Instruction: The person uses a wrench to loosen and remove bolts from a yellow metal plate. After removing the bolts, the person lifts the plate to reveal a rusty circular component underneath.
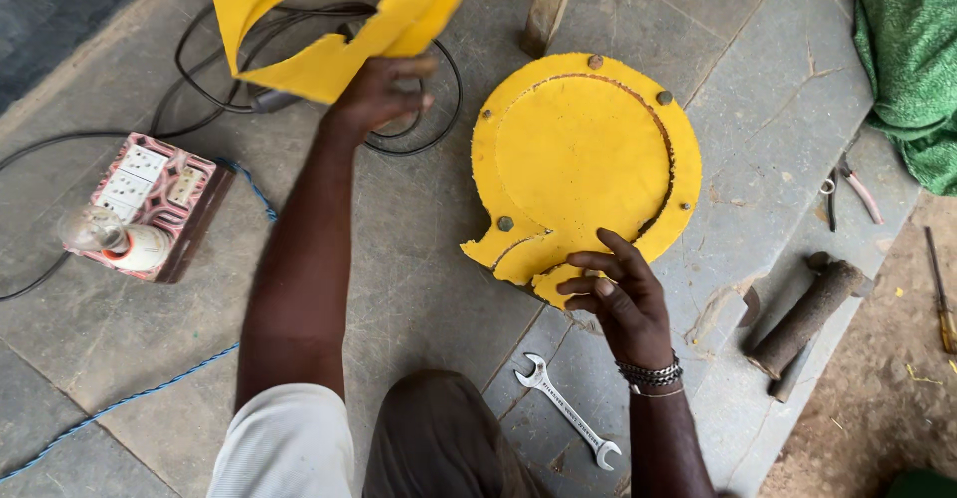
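A round yellow plate lies on the stone floor at centre, right hand at its five o'clock edge with fingers spread on it, while the left hand at eleven o'clock clamps a yellow cut-out sheet, lifting it clear.

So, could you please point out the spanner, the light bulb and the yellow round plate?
spanner (568, 411), head view, middle of its shaft
light bulb (88, 228), head view, glass globe
yellow round plate (583, 154), head view, flat centre

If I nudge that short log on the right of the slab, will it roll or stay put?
The log is round, so it would likely roll sideways, perhaps off the slab edge it lies beside. Its knobby end might make it roll unevenly. It looks like solid wood, so it is probably stiff and fairly heavy.
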Tool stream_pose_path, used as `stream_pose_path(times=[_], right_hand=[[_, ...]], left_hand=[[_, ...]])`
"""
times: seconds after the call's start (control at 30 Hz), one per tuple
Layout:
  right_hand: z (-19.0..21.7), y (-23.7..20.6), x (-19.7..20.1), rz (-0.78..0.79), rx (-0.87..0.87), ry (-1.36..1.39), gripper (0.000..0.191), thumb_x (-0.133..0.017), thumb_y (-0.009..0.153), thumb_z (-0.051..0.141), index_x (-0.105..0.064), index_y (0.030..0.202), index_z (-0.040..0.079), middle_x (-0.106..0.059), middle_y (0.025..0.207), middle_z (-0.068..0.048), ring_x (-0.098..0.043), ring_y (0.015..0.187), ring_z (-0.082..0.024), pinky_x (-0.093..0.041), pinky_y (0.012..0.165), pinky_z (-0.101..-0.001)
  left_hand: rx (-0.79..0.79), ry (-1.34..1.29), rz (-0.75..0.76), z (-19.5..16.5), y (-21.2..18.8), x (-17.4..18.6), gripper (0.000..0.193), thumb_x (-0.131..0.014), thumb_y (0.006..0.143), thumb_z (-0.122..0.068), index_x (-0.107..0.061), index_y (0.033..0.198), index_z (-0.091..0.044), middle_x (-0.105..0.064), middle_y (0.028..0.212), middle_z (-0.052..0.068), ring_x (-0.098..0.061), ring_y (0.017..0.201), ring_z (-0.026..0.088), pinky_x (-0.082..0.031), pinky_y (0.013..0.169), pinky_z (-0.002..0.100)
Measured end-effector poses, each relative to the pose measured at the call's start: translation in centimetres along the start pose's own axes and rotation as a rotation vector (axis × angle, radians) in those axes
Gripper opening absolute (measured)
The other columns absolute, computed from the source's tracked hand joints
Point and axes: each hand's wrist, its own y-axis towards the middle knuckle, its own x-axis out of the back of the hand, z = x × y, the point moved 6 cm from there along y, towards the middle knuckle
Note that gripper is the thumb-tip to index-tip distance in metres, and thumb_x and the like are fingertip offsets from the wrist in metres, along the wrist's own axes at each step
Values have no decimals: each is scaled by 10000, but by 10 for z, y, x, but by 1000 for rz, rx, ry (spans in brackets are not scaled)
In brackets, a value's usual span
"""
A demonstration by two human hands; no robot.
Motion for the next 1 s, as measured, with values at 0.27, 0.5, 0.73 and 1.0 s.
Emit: stream_pose_path(times=[0.27, 0.5, 0.73, 1.0], right_hand=[[22, -15, 80, -420, 133, -368, 403, -597, 1030, 39, -538, 1427, -5, -716, 1154, -114, -705, 921, -183, -575, 738, -283], [19, -3, 16, -266, 298, -1241, 330, -775, 882, 125, -698, 1197, 66, -737, 1139, -74, -691, 1055, -258, -556, 915, -389], [-44, 35, -97, -5, 325, -1905, 516, -857, 615, 425, -714, 1003, 118, -674, 1063, -80, -549, 1178, -320, -279, 1090, -570], [-56, 39, -82, 90, 514, -1844, 219, -782, 792, 315, -707, 907, 144, -673, 982, -51, -706, 1086, -293, -265, 1239, -567]], left_hand=[[-121, -523, -451, -24, -107, -150, 609, -778, 960, -146, -506, 1485, -1, -571, 1507, 207, -571, 1402, 323, -486, 1158, 397], [281, 289, -316, 32, -149, -147, 853, -835, 812, -359, -435, 1505, -63, -567, 1433, 236, -558, 1320, 382, -466, 1079, 459], [528, 377, -29, 31, -132, -166, 607, -865, 755, -332, -623, 1275, -135, -715, 1231, 109, -668, 1155, 328, -522, 971, 466], [498, 366, 33, 32, -131, -156, 379, -823, 801, -334, -720, 1112, -143, -750, 1119, 93, -699, 1080, 309, -536, 933, 455]])
